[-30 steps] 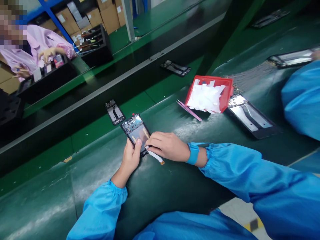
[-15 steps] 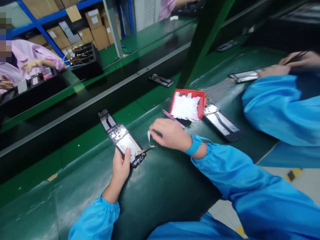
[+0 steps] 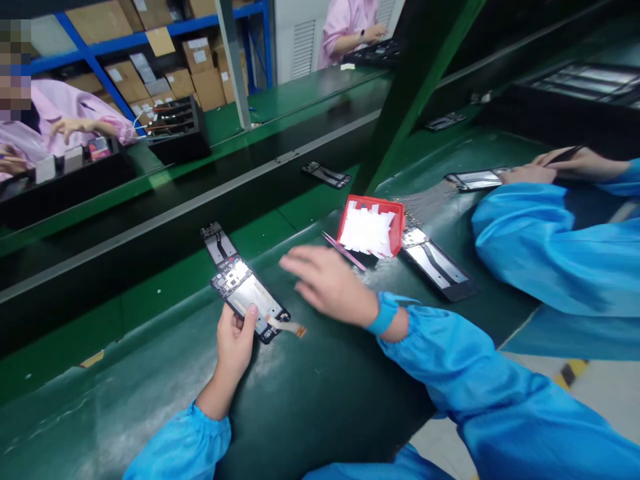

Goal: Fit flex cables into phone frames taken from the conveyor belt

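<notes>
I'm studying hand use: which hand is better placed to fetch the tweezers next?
Probably the right hand: it looks free and is nearer the pink tweezers beside the red tray, while the left hand holds the opened phone.

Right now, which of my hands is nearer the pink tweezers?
Right. Your right hand is just on your side of the pink tweezers; your left hand is farther left, holding an opened smartphone.
</notes>
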A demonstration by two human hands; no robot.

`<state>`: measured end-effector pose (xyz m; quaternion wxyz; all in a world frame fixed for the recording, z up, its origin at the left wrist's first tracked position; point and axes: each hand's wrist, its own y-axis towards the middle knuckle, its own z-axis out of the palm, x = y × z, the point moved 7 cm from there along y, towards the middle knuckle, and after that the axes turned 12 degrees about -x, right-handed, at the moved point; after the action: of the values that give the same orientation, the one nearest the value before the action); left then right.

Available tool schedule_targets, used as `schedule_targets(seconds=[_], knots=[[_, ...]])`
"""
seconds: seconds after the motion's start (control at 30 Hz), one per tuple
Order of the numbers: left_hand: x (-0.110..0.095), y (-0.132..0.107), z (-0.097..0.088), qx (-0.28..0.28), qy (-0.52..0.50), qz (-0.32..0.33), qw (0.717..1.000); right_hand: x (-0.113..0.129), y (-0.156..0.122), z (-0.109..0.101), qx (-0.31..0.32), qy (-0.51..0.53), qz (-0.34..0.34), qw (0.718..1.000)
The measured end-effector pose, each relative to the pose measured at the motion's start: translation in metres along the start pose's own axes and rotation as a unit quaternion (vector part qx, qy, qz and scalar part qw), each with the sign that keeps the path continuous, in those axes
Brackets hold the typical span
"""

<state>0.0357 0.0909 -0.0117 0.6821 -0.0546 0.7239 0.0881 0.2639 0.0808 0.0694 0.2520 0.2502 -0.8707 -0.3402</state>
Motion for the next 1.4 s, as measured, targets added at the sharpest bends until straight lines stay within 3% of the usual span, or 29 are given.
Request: schedule_targets(seconds=[0.07,0.1,0.2,0.3,0.37,0.53,0.67,0.9,1.17,1.4], knots=[[0.0,-0.002,0.001,0.004,-0.038,-0.031,0.999,0.047,-0.012,0.024,0.075,0.161,-0.057,0.982],[0.001,-0.003,0.001,0.006,-0.061,-0.056,0.997,0.061,-0.017,0.031,0.088,0.222,-0.053,0.97],[0.006,-0.005,0.0,-0.013,-0.128,-0.128,0.983,0.064,-0.024,0.038,0.066,0.303,0.031,0.95],[0.003,-0.002,-0.004,-0.043,-0.134,-0.129,0.982,0.04,-0.023,0.034,0.019,0.271,0.118,0.955],[0.001,0.0,-0.003,-0.02,-0.103,-0.126,0.987,0.03,-0.02,0.029,-0.003,0.249,0.133,0.959],[-0.002,-0.006,0.009,0.101,-0.056,-0.127,0.985,0.028,-0.021,0.025,-0.05,0.163,0.109,0.979],[-0.004,-0.014,0.015,0.139,-0.056,-0.122,0.981,0.037,-0.025,0.034,-0.029,0.121,0.07,0.99],[-0.008,-0.016,0.015,0.093,0.003,-0.092,0.991,0.047,-0.024,0.03,-0.027,0.083,0.016,0.996],[-0.012,-0.022,0.019,0.115,-0.003,-0.086,0.99,0.053,-0.022,0.018,-0.072,0.074,-0.018,0.994],[-0.008,-0.021,0.018,0.101,-0.004,-0.094,0.99,0.054,-0.022,0.019,-0.054,0.055,-0.029,0.997]])
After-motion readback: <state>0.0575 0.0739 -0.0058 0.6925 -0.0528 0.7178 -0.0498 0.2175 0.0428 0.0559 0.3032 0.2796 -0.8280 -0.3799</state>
